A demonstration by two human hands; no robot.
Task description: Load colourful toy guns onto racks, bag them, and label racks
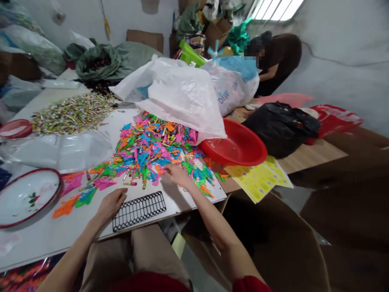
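My left hand [112,203] rests on the white table with its fingers curled together, beside the upper left corner of a black wire-like rack [139,210]. Whatever those fingers may hold is hidden. At the near edge of a heap of small bright plastic toy pieces [152,150], my right hand [176,175] has its fingertips closed among pink and orange pieces; I cannot make out what is in them. Left of my left hand lie some loose pieces, among them an orange one [66,207] and a green one [85,196].
A white basin [9,202] with a red rim stands at the left, near a pile of small shiny tubes [73,113]. A white sack [185,87] overhangs the heap. To the right are a red basin [237,142], yellow printed sheets [257,178] and a black bag [281,125]. Another person [279,59] bends at the back.
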